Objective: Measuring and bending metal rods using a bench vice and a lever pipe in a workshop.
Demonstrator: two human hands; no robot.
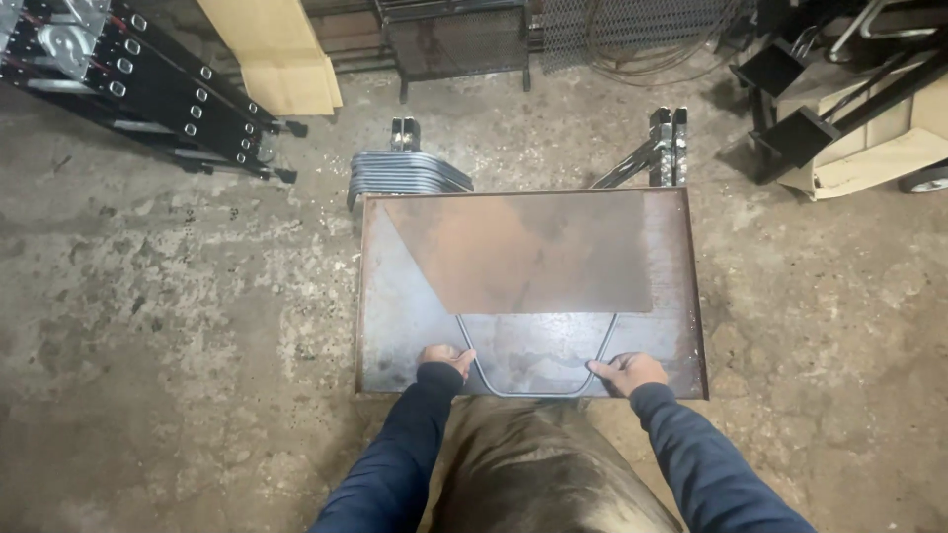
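Observation:
A bent grey metal rod [538, 393], U-shaped with flaring arms, lies on a rusty steel table top [385, 296]. My left hand [446, 356] grips the rod's left arm near the table's front edge. My right hand [630, 370] holds the right arm of the rod. The rod's open ends reach up to a brown trapezoid steel sheet [533, 252] lying flat on the far half of the table; whether they slip under it I cannot tell. Both sleeves are dark blue.
A stack of similar bent rods [405, 174] hangs behind the table's far left corner. Black folded metal frames [148, 89] lie at the upper left, cardboard [281, 54] beside them. A wire mesh rack [454, 39] and black brackets [810, 118] stand on the stained concrete floor [168, 296].

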